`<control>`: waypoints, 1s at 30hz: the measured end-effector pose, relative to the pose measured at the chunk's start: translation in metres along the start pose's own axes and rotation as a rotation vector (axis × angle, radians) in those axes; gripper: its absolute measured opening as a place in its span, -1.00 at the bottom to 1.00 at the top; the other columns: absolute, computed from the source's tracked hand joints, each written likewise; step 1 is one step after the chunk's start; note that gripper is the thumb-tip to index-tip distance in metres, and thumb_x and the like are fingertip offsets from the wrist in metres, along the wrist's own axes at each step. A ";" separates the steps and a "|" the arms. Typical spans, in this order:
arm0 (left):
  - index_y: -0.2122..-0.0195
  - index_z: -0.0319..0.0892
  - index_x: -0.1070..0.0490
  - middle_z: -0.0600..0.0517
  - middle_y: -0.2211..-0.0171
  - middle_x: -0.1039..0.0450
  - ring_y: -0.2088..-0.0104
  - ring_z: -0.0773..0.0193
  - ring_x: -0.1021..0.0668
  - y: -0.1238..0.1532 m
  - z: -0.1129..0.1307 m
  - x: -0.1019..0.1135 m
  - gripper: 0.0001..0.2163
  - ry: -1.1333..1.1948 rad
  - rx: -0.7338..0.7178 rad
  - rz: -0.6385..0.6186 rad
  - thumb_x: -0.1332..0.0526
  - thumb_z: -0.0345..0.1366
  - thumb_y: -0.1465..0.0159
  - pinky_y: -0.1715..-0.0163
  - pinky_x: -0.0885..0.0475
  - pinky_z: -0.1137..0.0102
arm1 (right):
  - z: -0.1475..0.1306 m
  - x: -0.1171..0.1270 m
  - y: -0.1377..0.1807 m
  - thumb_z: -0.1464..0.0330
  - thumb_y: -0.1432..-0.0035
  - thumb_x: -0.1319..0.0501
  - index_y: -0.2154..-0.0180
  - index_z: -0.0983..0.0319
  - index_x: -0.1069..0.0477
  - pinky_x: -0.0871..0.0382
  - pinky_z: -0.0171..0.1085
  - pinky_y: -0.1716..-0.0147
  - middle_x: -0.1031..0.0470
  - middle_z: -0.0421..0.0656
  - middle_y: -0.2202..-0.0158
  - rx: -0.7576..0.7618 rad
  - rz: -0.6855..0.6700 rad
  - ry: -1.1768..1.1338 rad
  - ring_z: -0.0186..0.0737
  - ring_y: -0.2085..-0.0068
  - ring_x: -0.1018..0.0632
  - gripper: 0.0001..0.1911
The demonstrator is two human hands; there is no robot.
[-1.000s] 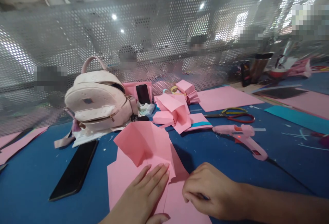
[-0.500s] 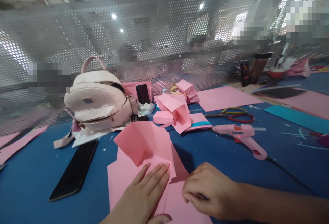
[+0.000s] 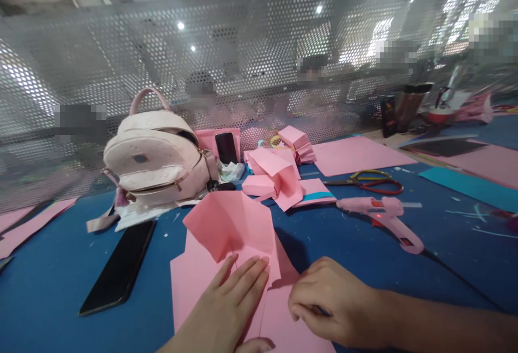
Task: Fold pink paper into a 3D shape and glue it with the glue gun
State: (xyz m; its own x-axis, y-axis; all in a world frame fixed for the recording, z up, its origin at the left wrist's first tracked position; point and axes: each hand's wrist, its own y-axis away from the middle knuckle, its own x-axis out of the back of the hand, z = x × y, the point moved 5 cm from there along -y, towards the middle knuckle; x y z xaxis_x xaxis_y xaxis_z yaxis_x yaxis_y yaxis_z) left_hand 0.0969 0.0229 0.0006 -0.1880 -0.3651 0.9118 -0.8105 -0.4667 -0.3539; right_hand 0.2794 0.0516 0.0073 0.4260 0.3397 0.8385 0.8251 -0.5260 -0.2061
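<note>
A folded sheet of pink paper lies in front of me, its top part standing up like an open pocket. My left hand rests flat on it, fingers stretched out just below the pocket's mouth. Over the right edge of the sheet is my right hand, curled into a loose fist; nothing shows in its fingers. To the right lies a pink glue gun with a glue stick in its back and a small red light glowing. Scissors with yellow and red handles lie behind it.
A black phone lies on the blue table at left. Behind stand a pale pink backpack and folded pink paper pieces. A pink sheet and a blue strip lie at right. The glue gun's cord runs right.
Both hands keep their pose on the paper. The whole view has shifted very slightly, so everything appears a little farther right.
</note>
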 end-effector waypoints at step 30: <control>-0.43 -0.40 0.51 -0.26 -0.20 -0.41 -0.15 -0.05 -0.53 0.002 -0.004 0.002 -0.10 0.043 0.041 -0.017 0.03 0.17 -0.41 -0.06 -0.50 0.11 | -0.001 0.000 0.000 0.50 -0.10 -0.12 0.40 0.17 -0.42 -0.13 -0.33 0.43 -0.55 -0.33 0.51 0.052 0.052 -0.017 -0.40 0.51 -0.47 -0.84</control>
State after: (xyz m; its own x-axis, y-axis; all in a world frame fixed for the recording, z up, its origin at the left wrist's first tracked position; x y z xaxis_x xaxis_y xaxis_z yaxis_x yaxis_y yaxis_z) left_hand 0.0927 0.0246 0.0026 -0.1983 -0.3222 0.9257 -0.7905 -0.5058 -0.3454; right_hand 0.2794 0.0507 0.0075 0.4748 0.3259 0.8175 0.8197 -0.5020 -0.2759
